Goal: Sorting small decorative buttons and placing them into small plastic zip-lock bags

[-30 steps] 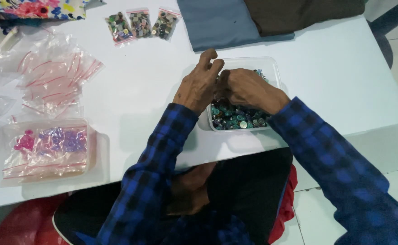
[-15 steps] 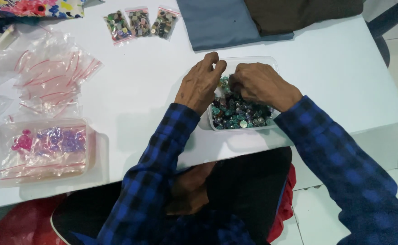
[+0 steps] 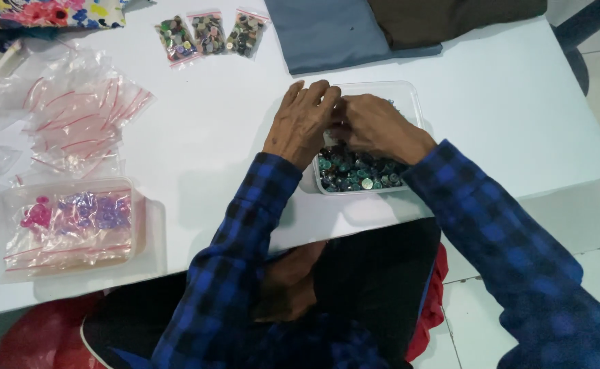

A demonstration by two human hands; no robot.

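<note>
1. Position: both hands meet over the clear tub of small green and dark buttons. The tub stands on the white table, right of centre, just ahead of the person's body.
2. Left hand: it rests on the tub's left rim, fingers curled inward toward the right hand. What it holds, if anything, is hidden; its grip cannot be told.
3. Right hand: it lies over the tub, fingers folded toward the left hand. Its grip cannot be told either.
4. Technique, as a judgement: keep both hands low over the tub, so any dropped button falls back in. Pinch with the fingertips, not the palm.
5. Keep the forearms off the tub's near wall; it looks light and may slide or tip.
6. Surroundings: three filled bags lie at the table's far edge. Empty red-striped bags lie at the left. A second tub holds bags of pink and purple pieces.
</note>
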